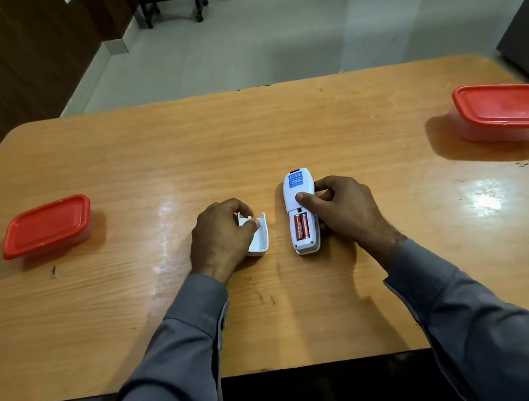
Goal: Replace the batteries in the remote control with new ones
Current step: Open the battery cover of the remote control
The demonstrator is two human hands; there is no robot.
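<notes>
Two red-lidded containers sit well apart on your wooden table (346, 114): left container (46, 226) and right container (508, 110), neither near the work. Remote control (300, 210) lies face down at table centre, battery bay open, two red batteries (301, 226) inside. Your right hand (342, 209) is clamped on its side, thumb on the back. Your left hand (222, 235) pinches the white battery cover (259, 236), just beside the remote. Label text unreadable; right-hand fingertips hidden behind the remote.

Grey long sleeves (183, 354) — buttoned cuffs — bare hands (220, 237).
</notes>
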